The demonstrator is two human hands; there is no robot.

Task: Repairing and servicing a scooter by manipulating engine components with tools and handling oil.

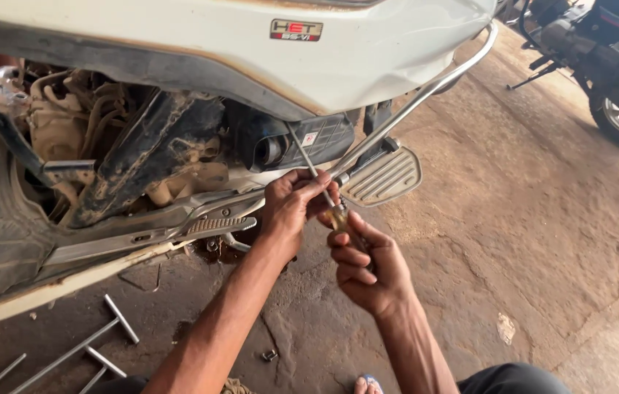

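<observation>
Long screwdriver (317, 175) runs up and left from its amber handle toward the scooter's air-filter box (291, 146). Right hand (368, 266) is closed around the handle below; left hand (291, 204), nearer the scooter, pinches the shaft.

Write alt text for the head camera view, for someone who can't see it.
Two bare hands work a screwdriver at a white scooter's underside: the right hand grips the handle, the left hand steadies the shaft. T-handle wrenches lie on the dirt floor, and a motorcycle is parked behind.
</observation>
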